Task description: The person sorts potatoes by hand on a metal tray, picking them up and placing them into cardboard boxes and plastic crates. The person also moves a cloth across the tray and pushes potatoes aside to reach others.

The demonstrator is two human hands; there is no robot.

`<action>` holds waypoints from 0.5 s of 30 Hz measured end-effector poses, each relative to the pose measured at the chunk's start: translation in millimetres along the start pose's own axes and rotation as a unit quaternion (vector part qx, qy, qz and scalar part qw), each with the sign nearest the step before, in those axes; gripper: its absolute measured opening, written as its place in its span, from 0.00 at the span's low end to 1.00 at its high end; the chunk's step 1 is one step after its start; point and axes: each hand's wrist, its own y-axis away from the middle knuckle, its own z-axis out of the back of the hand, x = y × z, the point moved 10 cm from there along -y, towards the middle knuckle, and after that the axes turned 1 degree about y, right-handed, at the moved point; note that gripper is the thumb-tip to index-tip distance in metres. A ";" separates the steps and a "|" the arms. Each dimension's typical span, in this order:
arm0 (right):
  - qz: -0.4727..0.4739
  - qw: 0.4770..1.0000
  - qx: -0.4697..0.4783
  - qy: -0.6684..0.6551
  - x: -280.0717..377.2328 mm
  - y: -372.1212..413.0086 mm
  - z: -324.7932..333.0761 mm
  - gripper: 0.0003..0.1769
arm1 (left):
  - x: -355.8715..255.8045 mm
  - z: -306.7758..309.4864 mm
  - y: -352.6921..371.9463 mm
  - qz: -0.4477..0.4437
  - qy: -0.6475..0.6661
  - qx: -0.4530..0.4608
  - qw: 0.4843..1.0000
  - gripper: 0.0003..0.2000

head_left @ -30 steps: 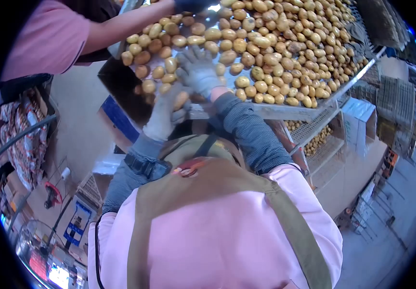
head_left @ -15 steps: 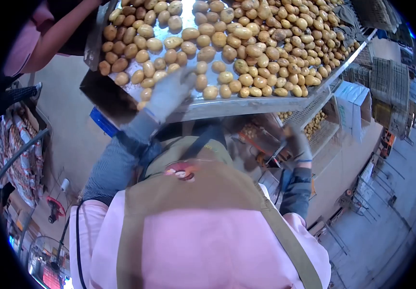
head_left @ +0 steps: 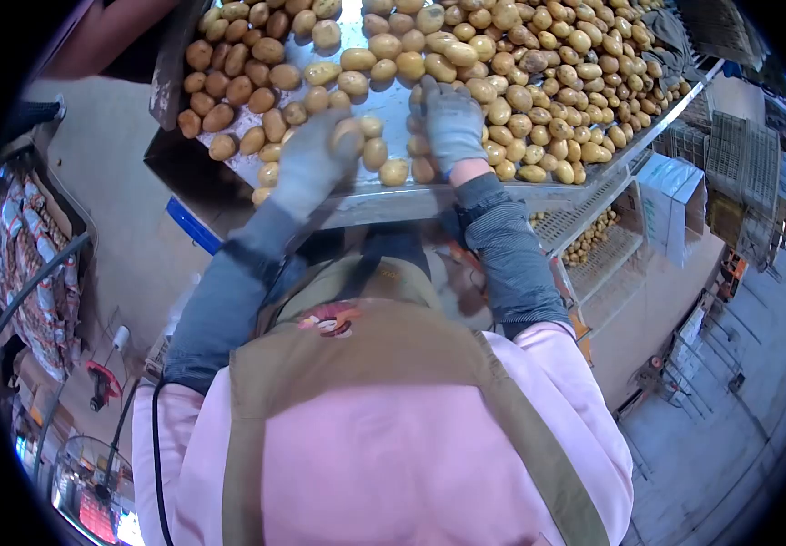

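Potatoes cover most of a metal sorting table in front of me, loose on the left and heaped on the right. My left hand, gloved in grey and smeared by motion, is at the table's near edge. A potato sits against its fingers and appears gripped. To the right, my gloved right hand rests among the potatoes with its fingers stretched forward. Its fingertips touch potatoes at the left side of the heap, and what lies under the palm is hidden.
Another person's arm shows at the upper left. Below the table's right side, more potatoes lie by a perforated metal rack. A white box and stacked crates stand farther right. A dark cloth lies at the far corner.
My right hand has come up from beside the table's underside onto the potatoes. The left hand has shifted slightly, and a potato now shows at its fingers.
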 end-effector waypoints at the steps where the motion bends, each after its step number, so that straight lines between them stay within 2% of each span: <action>1: -0.006 1.000 0.019 -0.024 4.1 -5.0 -3.9 0.16 | 7.9 14.7 19.5 0.001 -0.009 -0.015 1.000 0.16; 3: -0.020 0.996 0.056 -0.069 10.2 -15.2 -6.7 0.18 | 23.9 37.6 57.4 0.014 -0.022 -0.030 0.999 0.15; 4: 0.005 0.988 0.003 -0.154 11.3 -13.3 0.8 0.20 | 31.7 45.2 72.6 0.025 -0.023 -0.029 0.999 0.15; 5: -0.025 0.951 0.022 -0.306 4.0 -8.0 4.8 0.21 | 38.4 47.5 82.0 0.034 -0.022 -0.029 0.999 0.16; 6: -0.053 0.890 0.044 -0.450 -0.4 7.0 10.2 0.22 | 41.2 46.8 89.3 0.021 -0.042 -0.037 0.998 0.16; 7: -0.078 0.803 0.069 -0.587 2.8 25.7 14.8 0.23 | 46.3 48.7 98.7 0.012 -0.067 -0.046 0.997 0.17; 8: -0.153 0.755 0.067 -0.634 -5.8 55.1 12.1 0.23 | 50.1 54.8 107.3 0.004 -0.095 -0.051 0.994 0.18; 10: -0.267 0.671 0.143 -0.677 -28.0 125.2 6.4 0.22 | 53.2 64.4 108.8 0.003 -0.139 -0.072 0.988 0.18; 12: -0.376 0.606 0.189 -0.675 -77.0 206.0 1.2 0.23 | 57.3 71.0 103.0 0.002 -0.168 -0.081 0.982 0.17; 14: -0.467 0.568 0.195 -0.650 -157.4 280.1 -12.5 0.23 | 56.2 82.2 89.4 -0.016 -0.201 -0.119 0.972 0.17; 15: -0.511 0.551 0.178 -0.635 -217.4 315.1 -31.4 0.23 | 55.0 87.6 80.9 -0.025 -0.217 -0.135 0.967 0.17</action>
